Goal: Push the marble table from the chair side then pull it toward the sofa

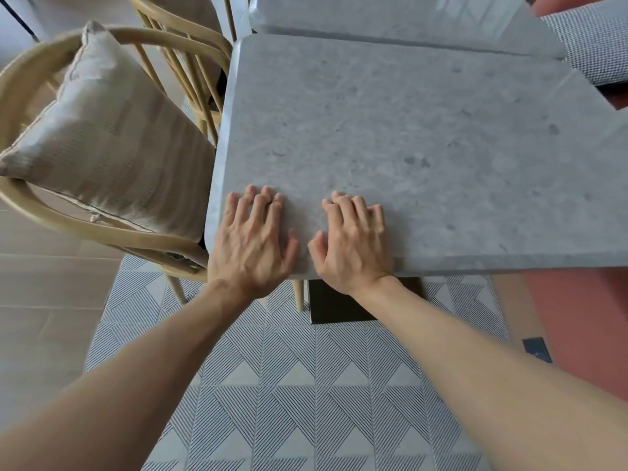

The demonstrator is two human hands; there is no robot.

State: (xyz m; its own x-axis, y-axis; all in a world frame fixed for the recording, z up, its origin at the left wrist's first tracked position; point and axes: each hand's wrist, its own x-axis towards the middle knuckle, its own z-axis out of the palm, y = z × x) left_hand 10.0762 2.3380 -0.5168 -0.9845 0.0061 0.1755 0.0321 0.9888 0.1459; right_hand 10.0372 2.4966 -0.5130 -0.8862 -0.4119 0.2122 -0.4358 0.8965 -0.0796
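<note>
The grey marble table [407,137] fills the middle of the view, its near edge right in front of me. My left hand [253,239] lies palm down on the top near the near-left corner, fingers spread and straight. My right hand [353,237] lies flat beside it, fingers slightly bent on the surface. A wooden chair [40,96] with a beige cushion [108,141] stands against the table's left side. The terracotta sofa [577,317] is to the right.
A second marble table [407,18] abuts the far edge, with another wooden chair [190,39] beside it. A checked cushion [594,45] lies at the far right. The table's black base [336,304] stands on a striped patterned rug [289,385].
</note>
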